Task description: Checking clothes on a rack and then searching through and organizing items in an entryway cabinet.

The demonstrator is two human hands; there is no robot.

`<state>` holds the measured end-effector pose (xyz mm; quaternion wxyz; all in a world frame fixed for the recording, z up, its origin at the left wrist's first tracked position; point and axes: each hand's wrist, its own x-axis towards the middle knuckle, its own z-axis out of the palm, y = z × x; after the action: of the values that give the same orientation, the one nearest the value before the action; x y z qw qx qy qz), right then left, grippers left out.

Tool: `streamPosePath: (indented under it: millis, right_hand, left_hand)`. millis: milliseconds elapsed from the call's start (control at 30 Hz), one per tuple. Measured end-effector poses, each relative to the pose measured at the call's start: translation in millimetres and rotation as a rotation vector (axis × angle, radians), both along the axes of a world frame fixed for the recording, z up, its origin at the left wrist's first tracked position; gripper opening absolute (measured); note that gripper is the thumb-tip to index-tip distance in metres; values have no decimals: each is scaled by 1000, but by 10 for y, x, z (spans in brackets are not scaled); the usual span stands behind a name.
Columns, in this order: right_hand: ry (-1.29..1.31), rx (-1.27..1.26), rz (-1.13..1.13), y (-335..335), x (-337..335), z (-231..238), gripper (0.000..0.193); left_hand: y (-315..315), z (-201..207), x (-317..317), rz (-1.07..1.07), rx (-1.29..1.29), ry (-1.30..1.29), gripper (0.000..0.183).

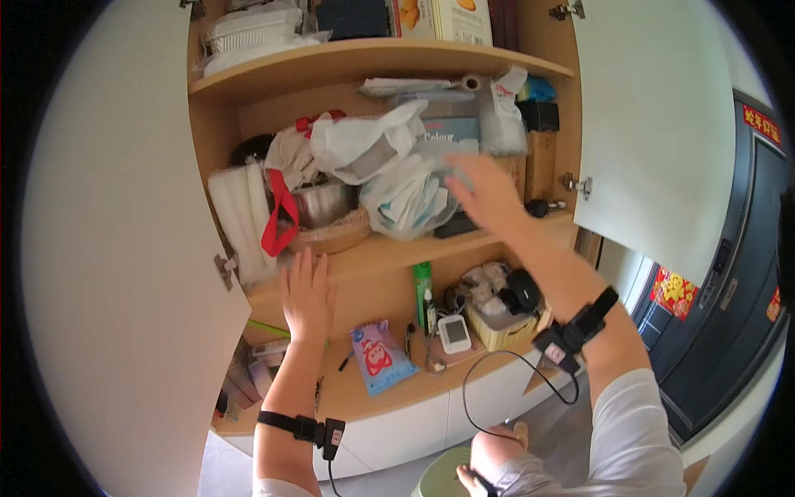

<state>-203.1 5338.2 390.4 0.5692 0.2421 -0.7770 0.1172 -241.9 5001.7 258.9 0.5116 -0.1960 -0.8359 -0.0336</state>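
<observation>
My left hand (306, 296) rests with fingers spread against the front edge of the middle shelf (356, 255), just below a round tan basket (335, 236) holding a metal pot (325, 205). Over on the right, my right hand (489, 195) is raised, slightly blurred, its thumb and fingers apart. It is beside a clear plastic bag (410, 203) with pale blue and white contents; whether it touches the bag I cannot tell. Behind that bag lies a crumpled white bag (373, 145). A cream cloth bag with a red strap (280, 217) hangs over the pot.
Two white cabinet doors (124, 232) stand open on either side. On the lower counter are a blue-and-pink packet (383, 358), a white device with a screen (454, 334) and a yellow basket (501, 327) of odds and ends. White rolled material (240, 211) stands at the shelf's left.
</observation>
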Motion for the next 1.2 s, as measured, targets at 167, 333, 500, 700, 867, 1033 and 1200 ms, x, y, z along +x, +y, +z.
streamPosePath:
  millis: [167,333,500,700,867,1033,1200]
  right_hand:
    - [328,114,-172,151,-343,1543,57]
    - [46,112,-508,125,-691,2233,41]
    - [193,169,-515,189,-893,2248,26]
    - [46,-59,-189,138,-746,2142,15]
    - [98,40,-516,162,-717,2230,15]
    - [492,224,-187,375,-844,2224,23]
    - [433,244,-124,339,-850,2304,21]
  left_hand:
    - [37,22,-23,-38,40,12,61]
    - [46,35,55,-84,80,-51,60]
    - [-6,-24,-3,-138,115,-14,48]
    - [65,60,-129,-165,160,37,38]
    - [-38,102,-121,-88,78,-70,26]
    - [38,120,-48,-77,113,-108,25]
    - [11,139,-54,-153,193,-132,23]
